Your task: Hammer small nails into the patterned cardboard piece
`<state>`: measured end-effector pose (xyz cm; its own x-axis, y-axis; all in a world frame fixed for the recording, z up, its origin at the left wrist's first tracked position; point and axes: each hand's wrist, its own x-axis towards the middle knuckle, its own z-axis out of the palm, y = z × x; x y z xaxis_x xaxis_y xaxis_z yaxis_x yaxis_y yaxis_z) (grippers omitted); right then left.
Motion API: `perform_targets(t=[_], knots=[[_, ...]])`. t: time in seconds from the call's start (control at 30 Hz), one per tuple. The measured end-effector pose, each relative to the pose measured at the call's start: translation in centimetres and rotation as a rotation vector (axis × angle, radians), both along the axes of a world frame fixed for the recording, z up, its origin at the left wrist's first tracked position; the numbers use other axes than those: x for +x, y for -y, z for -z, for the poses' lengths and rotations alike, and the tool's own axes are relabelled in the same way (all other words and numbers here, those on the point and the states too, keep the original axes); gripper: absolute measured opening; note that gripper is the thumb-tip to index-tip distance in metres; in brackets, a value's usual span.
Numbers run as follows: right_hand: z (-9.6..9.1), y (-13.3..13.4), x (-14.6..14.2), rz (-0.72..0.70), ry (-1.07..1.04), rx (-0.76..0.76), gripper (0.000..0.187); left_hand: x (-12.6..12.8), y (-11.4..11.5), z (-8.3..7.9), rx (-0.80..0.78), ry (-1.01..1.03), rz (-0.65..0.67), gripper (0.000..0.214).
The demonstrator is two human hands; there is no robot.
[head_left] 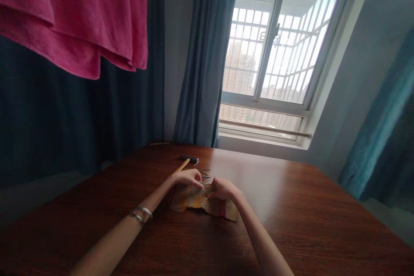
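Note:
A tan, speckled piece (pixel 194 196) with a ragged near edge and reddish bands lies on the brown wooden table; its material is hard to make out. My left hand (pixel 189 177) is over its far left part, fingers curled and thumb pointing inward. Whatever may be between those fingers is too small to see. My right hand (pixel 224 189) is closed at the far right part of the piece, thumb on its top. Just beyond my hands lie several thin metal nails (pixel 205 173). A hammer (pixel 189 158) with a dark head and yellow wooden handle rests behind my left hand, which partly covers the handle.
The brown table (pixel 291 215) reaches toward a barred window (pixel 268 51). Blue curtains (pixel 203 51) hang behind its far edge and at the right. A pink towel (pixel 84 17) hangs at upper left, above the table's level.

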<state>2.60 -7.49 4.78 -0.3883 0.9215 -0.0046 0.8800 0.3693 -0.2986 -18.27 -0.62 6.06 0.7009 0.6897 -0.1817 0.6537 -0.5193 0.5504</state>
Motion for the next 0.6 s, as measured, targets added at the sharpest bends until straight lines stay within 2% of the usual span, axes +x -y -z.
perform_targets(t=[0.23,0.33,0.43,0.6], knots=[[-0.7,2.4,0.2,0.006,-0.021,0.168,0.054,0.0,0.7,-1.5,-0.122,0.055,0.055,0.044],[-1.1,2.9,0.9,0.003,-0.075,0.187,0.046,0.6,1.1,-1.7,-0.139,0.109,0.089,0.044],[-1.5,3.0,2.5,0.025,-0.108,0.16,0.035,1.8,1.4,-1.1,-0.107,0.189,0.116,0.045],[-1.5,2.8,6.9,0.004,-0.248,0.107,0.031,5.6,1.7,0.5,-0.079,0.314,0.11,0.043]])
